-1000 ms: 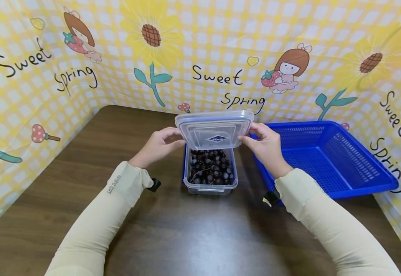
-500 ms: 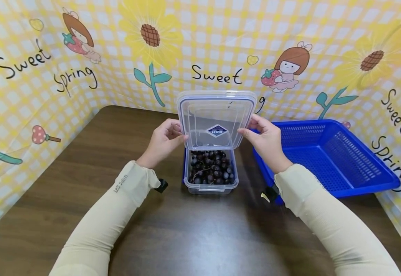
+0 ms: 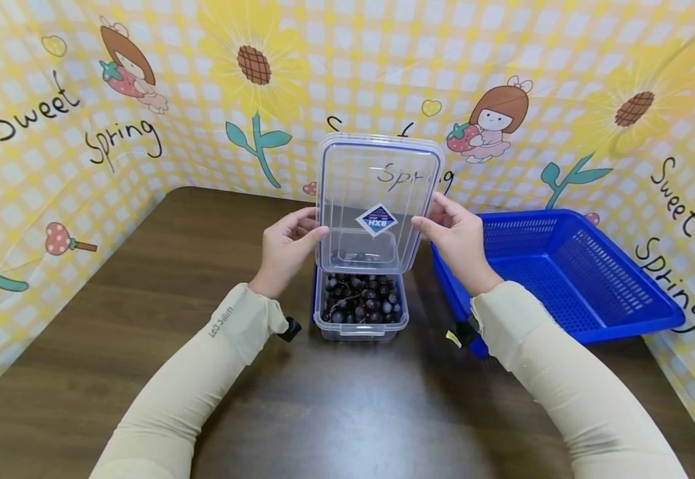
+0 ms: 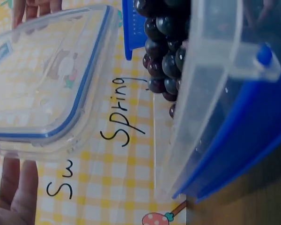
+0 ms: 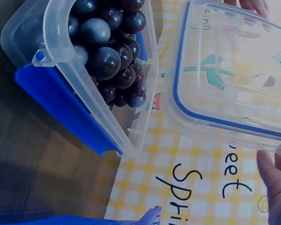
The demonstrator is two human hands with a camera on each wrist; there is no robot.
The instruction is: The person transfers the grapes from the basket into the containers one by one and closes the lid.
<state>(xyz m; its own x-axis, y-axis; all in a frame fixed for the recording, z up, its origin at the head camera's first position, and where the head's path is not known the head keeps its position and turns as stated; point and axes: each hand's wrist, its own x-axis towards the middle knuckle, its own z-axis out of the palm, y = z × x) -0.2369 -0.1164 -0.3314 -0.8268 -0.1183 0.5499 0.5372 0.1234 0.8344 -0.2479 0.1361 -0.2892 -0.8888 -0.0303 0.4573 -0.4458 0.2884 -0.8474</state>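
A clear plastic lid (image 3: 356,179) with a blue seal and a diamond label stands nearly upright over the far part of a clear container (image 3: 359,330). Dark grapes (image 3: 362,301) on stems fill that container. My left hand (image 3: 287,247) grips the lid's left edge, thumb in front and fingers behind. On the opposite edge, my right hand (image 3: 457,241) pinches the lid between thumb and fingers. Both wrist views show the lid apart from the container's rim. Blue side flaps (image 5: 68,108) hang down along the container.
A blue perforated basket (image 3: 562,279) sits to the right, close to my right forearm. The brown wooden table (image 3: 251,412) runs under everything. A yellow checked cloth (image 3: 371,66) with printed flowers and lettering stands as a wall behind and at the sides.
Both hands have tilted the lid from a shallow slant to nearly upright, its top edge rising. The label now shows turned to a diamond. The container and basket stay in place.
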